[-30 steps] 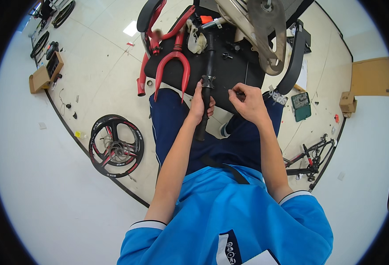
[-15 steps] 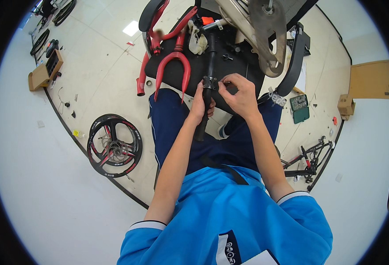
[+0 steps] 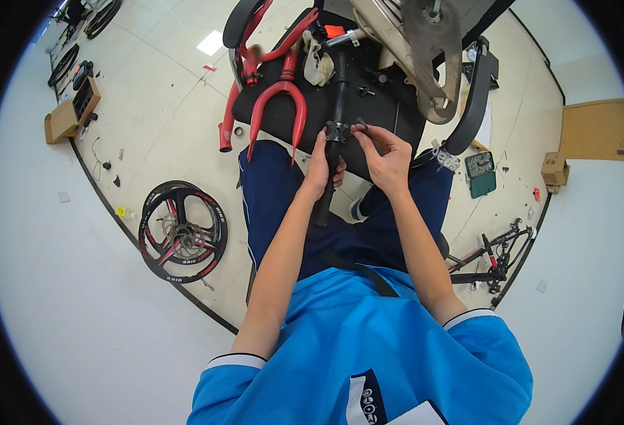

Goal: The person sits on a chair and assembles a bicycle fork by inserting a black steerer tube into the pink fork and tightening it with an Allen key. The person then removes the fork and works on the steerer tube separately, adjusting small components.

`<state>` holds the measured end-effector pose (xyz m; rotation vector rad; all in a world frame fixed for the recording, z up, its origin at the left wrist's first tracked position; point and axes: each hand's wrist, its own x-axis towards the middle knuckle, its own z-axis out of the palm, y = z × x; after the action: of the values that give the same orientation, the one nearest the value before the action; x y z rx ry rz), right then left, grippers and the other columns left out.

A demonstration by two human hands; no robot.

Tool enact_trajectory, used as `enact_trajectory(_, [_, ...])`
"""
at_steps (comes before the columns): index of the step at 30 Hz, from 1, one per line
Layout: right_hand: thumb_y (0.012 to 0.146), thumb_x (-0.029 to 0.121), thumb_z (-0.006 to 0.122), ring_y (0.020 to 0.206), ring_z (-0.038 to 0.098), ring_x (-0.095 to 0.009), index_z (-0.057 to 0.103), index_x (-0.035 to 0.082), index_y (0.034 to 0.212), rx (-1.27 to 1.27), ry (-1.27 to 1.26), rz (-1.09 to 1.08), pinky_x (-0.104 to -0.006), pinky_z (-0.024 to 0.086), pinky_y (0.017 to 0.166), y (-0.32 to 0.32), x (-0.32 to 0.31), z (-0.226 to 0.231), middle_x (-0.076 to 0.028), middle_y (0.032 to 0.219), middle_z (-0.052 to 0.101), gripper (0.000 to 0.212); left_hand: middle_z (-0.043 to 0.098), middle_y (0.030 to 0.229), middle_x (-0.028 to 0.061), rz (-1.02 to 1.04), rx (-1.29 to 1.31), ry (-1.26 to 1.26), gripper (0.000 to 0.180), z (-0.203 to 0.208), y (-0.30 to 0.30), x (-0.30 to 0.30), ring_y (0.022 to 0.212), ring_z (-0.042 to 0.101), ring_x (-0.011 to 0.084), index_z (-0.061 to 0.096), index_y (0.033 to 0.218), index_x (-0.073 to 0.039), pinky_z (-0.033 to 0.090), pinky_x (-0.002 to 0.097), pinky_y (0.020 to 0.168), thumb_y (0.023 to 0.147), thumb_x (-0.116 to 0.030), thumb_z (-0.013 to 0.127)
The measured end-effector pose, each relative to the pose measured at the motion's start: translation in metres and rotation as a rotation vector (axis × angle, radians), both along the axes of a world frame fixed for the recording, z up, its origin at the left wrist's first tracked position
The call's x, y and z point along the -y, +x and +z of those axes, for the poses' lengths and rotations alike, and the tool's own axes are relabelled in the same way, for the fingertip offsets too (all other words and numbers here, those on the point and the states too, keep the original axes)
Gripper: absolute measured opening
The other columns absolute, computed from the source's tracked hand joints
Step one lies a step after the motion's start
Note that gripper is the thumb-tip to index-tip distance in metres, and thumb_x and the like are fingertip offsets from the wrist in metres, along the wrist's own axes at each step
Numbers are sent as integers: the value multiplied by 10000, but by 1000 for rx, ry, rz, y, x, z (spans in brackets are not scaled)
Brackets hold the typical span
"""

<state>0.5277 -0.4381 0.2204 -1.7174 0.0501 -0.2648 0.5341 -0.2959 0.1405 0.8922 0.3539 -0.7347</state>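
A black bicycle handlebar (image 3: 339,95) runs from the black chair seat down between my thighs. Around its middle sits a black stem clamp (image 3: 336,132) with small bolt holes. My left hand (image 3: 319,170) is wrapped round the bar just below the clamp, its fingertips showing on the far side. My right hand (image 3: 388,157) is right beside the clamp, thumb and forefinger pinched on a small dark piece (image 3: 361,125), too small to name. Left of the bar, a red bicycle fork (image 3: 281,92) lies on the seat, next to a crumpled pale cloth or glove (image 3: 317,67).
The black chair seat (image 3: 409,134) carries small dark parts and a large metallic frame piece (image 3: 425,64). A chair armrest (image 3: 470,106) rises at right. On the floor are a three-spoke wheel (image 3: 184,234), a green case (image 3: 482,173) and a dark bicycle frame (image 3: 492,262).
My right hand has turned slightly and its fingers have straightened, so a small dark piece now shows at the fingertips. The left hand and the handlebar stay as they were.
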Motion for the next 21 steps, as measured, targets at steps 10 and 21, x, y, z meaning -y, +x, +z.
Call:
enact_trajectory(10, [931, -20, 609, 884, 715, -152, 681, -32, 1078, 83, -87, 106, -262, 552, 820, 1, -2, 0, -118, 975, 746, 164, 634, 770, 122, 174, 502, 665, 450, 5, 11, -6, 673, 651, 247, 552, 1300, -40, 523, 367, 633, 1035, -394, 473])
enact_trajectory(21, [944, -1, 598, 887, 722, -187, 678, -42, 1085, 109, -169, 158, -296, 565, 805, 6, -5, 9, -129, 993, 740, 167, 678, 1017, 125, 206, 1411, 961, 199, 38, 19, -10, 1049, 615, 320, 710, 966, 12, 507, 398, 910, 767, 9, 706])
